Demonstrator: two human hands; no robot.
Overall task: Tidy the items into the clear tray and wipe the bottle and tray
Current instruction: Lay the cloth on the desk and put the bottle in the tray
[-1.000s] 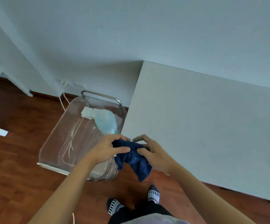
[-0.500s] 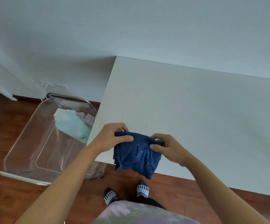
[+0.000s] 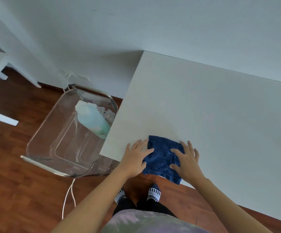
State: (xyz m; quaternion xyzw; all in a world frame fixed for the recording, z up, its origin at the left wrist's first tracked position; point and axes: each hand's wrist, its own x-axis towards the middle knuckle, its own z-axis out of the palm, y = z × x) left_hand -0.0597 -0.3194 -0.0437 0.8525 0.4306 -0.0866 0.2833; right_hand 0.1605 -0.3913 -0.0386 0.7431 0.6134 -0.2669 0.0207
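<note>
A dark blue cloth lies folded on the near left corner of the white table, its near edge hanging slightly over the table's front. My left hand rests flat on the cloth's left side, fingers spread. My right hand presses flat on its right side, fingers apart. To the left, lower than the table, stands the clear tray with a metal handle. A pale green bottle lies inside it next to some small clear items; the table edge hides the bottle's lower end.
The floor is dark wood. A white cable runs down from under the tray toward me. White furniture legs stand at the far left. A wall socket with plugs sits behind the tray. My socked feet are below the table edge.
The cloth was held up in both hands over the floor and tray; it now lies flat on the table corner. Both hands have opened and lie on top of it.
</note>
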